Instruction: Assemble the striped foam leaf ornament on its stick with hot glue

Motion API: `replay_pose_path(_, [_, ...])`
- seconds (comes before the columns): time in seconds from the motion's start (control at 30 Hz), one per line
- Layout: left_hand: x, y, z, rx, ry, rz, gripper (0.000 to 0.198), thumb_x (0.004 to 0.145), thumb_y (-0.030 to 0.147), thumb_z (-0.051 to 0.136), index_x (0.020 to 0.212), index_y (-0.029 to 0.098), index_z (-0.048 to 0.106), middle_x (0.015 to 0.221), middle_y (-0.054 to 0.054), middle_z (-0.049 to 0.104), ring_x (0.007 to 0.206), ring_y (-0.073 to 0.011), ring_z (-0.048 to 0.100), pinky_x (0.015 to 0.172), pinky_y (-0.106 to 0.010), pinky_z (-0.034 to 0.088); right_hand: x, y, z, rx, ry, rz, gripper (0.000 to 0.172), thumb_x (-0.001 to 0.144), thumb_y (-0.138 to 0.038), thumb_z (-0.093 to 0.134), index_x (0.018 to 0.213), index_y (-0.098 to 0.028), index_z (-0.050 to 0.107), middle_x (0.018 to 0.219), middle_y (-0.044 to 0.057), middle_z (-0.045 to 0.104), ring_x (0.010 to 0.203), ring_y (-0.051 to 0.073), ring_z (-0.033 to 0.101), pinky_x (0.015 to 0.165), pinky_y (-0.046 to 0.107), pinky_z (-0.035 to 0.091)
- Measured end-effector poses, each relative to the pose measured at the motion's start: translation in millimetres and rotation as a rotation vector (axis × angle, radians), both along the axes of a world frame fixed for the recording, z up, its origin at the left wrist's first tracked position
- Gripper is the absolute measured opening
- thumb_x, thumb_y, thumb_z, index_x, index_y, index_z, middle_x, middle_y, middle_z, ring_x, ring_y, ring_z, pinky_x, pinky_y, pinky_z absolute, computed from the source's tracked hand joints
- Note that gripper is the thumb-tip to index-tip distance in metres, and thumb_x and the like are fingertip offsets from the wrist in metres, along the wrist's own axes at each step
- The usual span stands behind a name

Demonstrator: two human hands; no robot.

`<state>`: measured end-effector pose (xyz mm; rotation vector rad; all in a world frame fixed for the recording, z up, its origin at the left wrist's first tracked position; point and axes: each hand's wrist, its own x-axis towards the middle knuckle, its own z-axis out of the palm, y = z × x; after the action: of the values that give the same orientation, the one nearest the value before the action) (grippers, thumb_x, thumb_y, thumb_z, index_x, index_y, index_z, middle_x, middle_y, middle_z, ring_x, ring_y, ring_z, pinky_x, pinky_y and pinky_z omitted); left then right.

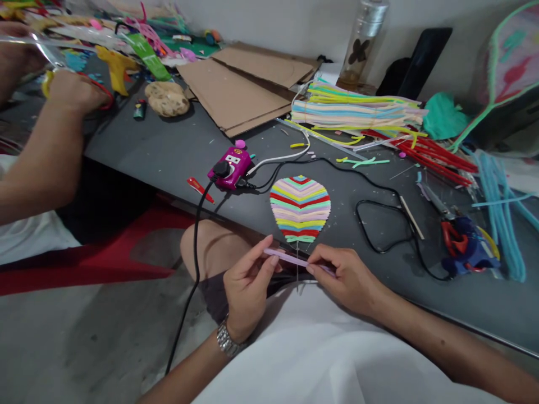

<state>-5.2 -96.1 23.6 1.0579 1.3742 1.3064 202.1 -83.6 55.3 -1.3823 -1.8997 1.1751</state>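
Between my two hands stretches a lilac pipe cleaner (290, 257), held nearly level above the table's front edge. My left hand (250, 280) pinches its left end between thumb and fingers. My right hand (347, 275) grips it farther right, with the tail running under the fingers. Just beyond lies a striped fan-shaped piece (300, 209) made of coloured pipe cleaners in V-shaped rows. Its thin wire stem (297, 269) points toward me and passes beneath the lilac strip.
A purple power adapter (229, 168) with black cords sits left of the fan. Bundled pipe cleaners (357, 109) and cardboard (248, 84) lie behind. At right are a blue glue gun (469, 247) and scissors (450, 238). A co-worker's hand (76, 92) holds scissors at left.
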Motion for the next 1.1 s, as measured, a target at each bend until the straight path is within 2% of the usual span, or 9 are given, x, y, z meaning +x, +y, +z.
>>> replay_pose_path(0.43, [-3.4, 3.1, -12.9, -0.092, -0.092, 0.032, 0.043, 0.09, 0.043, 0.077, 0.126, 0.02, 0.077, 0.093, -0.004, 0.079, 0.072, -0.0104, 0.066, 0.071, -0.021, 0.058, 0.6, 0.9, -4.2, 0.216, -0.107, -0.008, 0.012, 0.098, -0.018, 0.057, 0.091, -0.02, 0.067, 0.079, 0.001, 0.07, 0.07, 0.014, 0.063, 0.066, 0.026, 0.043])
replay_pose_path(0.67, [-7.2, 9.3, -16.2, -0.111, -0.109, 0.061, 0.036, 0.085, 0.042, 0.081, 0.113, 0.018, 0.081, 0.089, -0.005, 0.079, 0.069, -0.011, 0.067, 0.069, -0.021, 0.058, 2.7, 3.5, -6.0, 0.293, -0.106, 0.035, 0.014, 0.1, -0.017, 0.056, 0.096, -0.021, 0.068, 0.084, 0.003, 0.074, 0.074, 0.016, 0.067, 0.068, 0.027, 0.048])
replay_pose_path(0.83, [-11.0, 13.5, -16.0, -0.131, -0.13, 0.069, 0.034, 0.084, 0.041, 0.082, 0.109, 0.018, 0.082, 0.085, -0.003, 0.077, 0.068, -0.01, 0.066, 0.067, -0.02, 0.057, 7.9, 5.2, -7.2, 0.442, -0.132, -0.029, 0.016, 0.099, -0.015, 0.056, 0.109, -0.02, 0.068, 0.091, 0.006, 0.076, 0.08, 0.019, 0.071, 0.073, 0.03, 0.053])
replay_pose_path(0.97, [-11.7, 13.1, -16.8, -0.136, -0.144, 0.063, 0.033, 0.085, 0.041, 0.082, 0.109, 0.019, 0.082, 0.083, -0.002, 0.076, 0.069, -0.0097, 0.066, 0.068, -0.019, 0.056, 11.3, 5.3, -8.2, 0.572, -0.179, -0.045, 0.016, 0.1, -0.014, 0.056, 0.107, -0.02, 0.069, 0.09, 0.007, 0.076, 0.081, 0.02, 0.071, 0.074, 0.032, 0.055])
replay_pose_path(1.1, [-13.3, 12.9, -19.6, -0.15, -0.125, 0.04, 0.029, 0.086, 0.04, 0.082, 0.108, 0.021, 0.082, 0.088, -0.003, 0.078, 0.072, -0.0104, 0.067, 0.07, -0.02, 0.056, 13.9, 5.1, -8.2, 0.587, -0.23, -0.011, 0.018, 0.102, -0.013, 0.053, 0.104, -0.018, 0.071, 0.091, 0.009, 0.075, 0.083, 0.02, 0.069, 0.076, 0.033, 0.055])
